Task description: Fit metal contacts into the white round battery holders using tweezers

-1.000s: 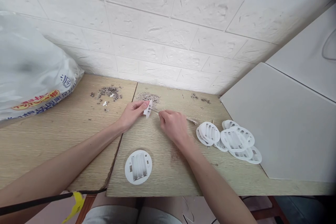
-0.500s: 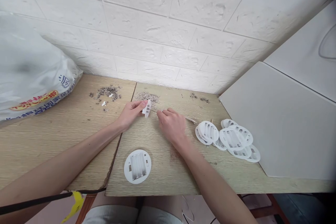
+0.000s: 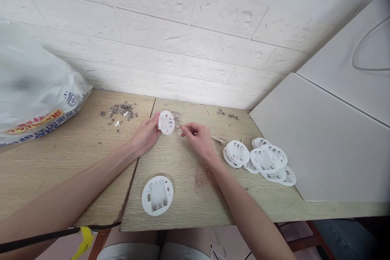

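Above the table's seam, my left hand [image 3: 148, 134] grips a round white plastic battery holder [image 3: 166, 122] by its left edge, its flat face turned toward me. My right hand [image 3: 198, 136] is closed around a thin metal tool, tweezers by the look of it [image 3: 217, 140]. The slim tip reaches the right side of the holder, where small slots show; whether it touches a metal contact is too small to tell. Another white battery holder [image 3: 157, 196] lies near the front edge, compartments up. Behind the held piece is a heap of small metal contacts [image 3: 176, 116].
Several white battery holders [image 3: 268, 158] overlap in a pile at right. More small metal parts [image 3: 123, 110] lie at back left, and a few dark ones [image 3: 228, 114] near the wall. A big plastic bag [image 3: 39, 89] stands left; a white panel [image 3: 329, 142] leans right.
My left hand has turned the battery holder from edge-on to nearly face-on. My right hand has tilted, keeping the tool tip at the holder. The whole view has shifted slightly.
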`<state>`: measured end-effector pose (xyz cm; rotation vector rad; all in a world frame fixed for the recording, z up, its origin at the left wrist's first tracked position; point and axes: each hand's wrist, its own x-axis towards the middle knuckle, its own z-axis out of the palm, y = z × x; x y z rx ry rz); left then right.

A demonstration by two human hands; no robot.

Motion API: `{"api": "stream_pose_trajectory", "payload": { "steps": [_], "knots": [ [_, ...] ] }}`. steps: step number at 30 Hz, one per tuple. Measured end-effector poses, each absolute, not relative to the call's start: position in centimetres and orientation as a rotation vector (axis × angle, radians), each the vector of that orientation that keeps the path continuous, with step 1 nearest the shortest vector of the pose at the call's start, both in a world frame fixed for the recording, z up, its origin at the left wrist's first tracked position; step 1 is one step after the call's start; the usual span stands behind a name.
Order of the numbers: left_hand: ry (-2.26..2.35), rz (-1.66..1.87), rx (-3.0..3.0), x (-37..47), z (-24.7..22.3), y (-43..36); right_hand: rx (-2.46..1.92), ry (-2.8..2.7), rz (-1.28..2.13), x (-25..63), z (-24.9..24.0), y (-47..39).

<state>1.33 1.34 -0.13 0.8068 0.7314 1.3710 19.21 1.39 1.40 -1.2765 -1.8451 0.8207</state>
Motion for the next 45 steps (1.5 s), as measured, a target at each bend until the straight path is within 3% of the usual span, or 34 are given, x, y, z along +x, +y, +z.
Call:
{"api": "stream_pose_trajectory", "payload": {
  "steps": [4,7,14,22,30,37,45],
  "knots": [
    [0.661,1.269,0.921,1.5,-0.2,0.9,-1.135,-1.551,1.246,18.5,1.1,1.4],
    [0.695,1.225,1.014,1.4,-0.1,0.5,-1.138,-1.415,1.310,18.2,0.8,1.4],
    [1.078,1.240,1.357,1.5,0.3,0.1,-1.095,-1.597,0.967,18.3,0.5,1.4],
    [1.214,1.251,1.734,1.7,0.1,-0.4,-0.979,-1.913,0.435,17.6,0.1,0.5],
    [1.168,1.306,1.855,1.7,-0.3,-0.3,-0.936,-2.018,0.151,17.8,-0.3,0.7],
    [1.100,1.447,2.076,1.8,0.1,-1.1,-0.791,-1.982,0.055,18.1,-0.4,0.9],
    [1.260,1.409,1.873,2.1,0.8,-1.5,-0.927,-1.990,0.341,18.4,0.1,0.5]
  ]
}}
